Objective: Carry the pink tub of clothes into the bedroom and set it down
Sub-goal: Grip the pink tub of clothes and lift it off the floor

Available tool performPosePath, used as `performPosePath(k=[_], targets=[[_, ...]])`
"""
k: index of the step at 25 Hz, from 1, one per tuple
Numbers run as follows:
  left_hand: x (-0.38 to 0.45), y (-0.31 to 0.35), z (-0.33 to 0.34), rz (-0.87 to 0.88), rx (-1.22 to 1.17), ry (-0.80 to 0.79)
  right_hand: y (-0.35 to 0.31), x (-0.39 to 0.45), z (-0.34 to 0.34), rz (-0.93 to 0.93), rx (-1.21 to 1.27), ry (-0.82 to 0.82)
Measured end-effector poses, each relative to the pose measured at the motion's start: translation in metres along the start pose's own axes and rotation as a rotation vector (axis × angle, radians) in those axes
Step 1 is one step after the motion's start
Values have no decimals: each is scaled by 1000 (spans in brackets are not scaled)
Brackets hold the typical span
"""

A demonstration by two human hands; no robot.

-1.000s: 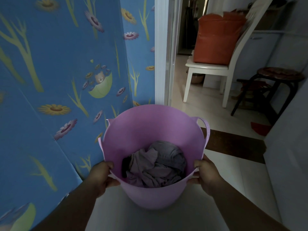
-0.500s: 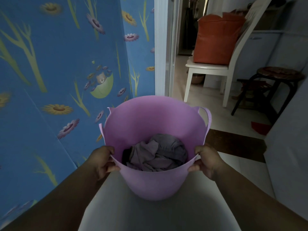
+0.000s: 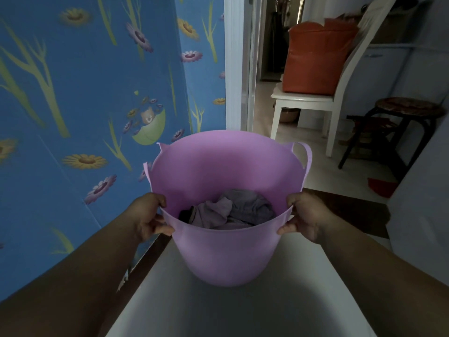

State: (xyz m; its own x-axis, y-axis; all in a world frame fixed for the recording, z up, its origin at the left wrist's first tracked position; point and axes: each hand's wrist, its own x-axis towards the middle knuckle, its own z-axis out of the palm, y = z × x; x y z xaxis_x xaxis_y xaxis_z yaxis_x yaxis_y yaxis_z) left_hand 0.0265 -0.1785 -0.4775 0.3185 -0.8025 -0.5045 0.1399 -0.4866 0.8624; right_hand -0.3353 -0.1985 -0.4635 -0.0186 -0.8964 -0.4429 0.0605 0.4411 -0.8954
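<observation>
Pink tub of clothes: lifted, left hand and right hand gripping its rim; doorway ahead, carrying and set-down outstanding.

No legible text, label or number anywhere.

A home, seen from a narrow passage. Blue wallpaper printed with flowers and a cartoon bear, as in a child's room. White door frame opens onto a tiled floor; white chair bearing an orange bag, dark round stool beside it.
</observation>
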Motion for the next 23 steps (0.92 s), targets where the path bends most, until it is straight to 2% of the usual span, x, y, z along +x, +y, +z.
performPosePath(k=[17,23], targets=[[-25,55,-4,72,121,38,-54,-14,6,-25,-29,-68],[-36,76,-10,16,120,26,-76,-23,11,0,-38,-76]])
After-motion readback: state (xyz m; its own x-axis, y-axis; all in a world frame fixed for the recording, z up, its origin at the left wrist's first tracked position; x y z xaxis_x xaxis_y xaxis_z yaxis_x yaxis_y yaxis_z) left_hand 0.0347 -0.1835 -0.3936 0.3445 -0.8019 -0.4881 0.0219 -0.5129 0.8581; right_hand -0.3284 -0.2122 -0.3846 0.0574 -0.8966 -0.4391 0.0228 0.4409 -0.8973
